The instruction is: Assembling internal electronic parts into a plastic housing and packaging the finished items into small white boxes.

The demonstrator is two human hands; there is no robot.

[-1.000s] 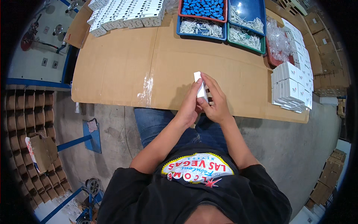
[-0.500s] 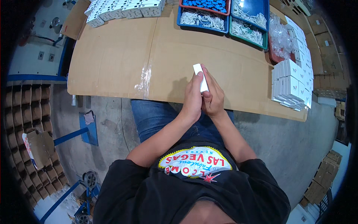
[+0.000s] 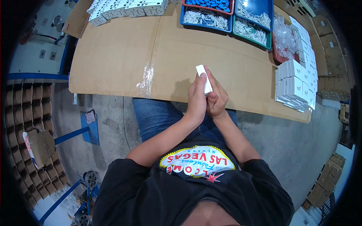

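A workshop: parts trays [image 3: 262,7] line the far edge of the bench [image 3: 113,56], white boxes [image 3: 296,81] its right edge; cartons [image 3: 327,175] stand beyond.

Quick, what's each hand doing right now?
Left hand: closed on a white box, holding it from the left.
Right hand: closed on the same white box, holding it from the right.

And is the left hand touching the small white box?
Touching: in the head view, the left hand has its thumb laid against the visible face of the small white box.
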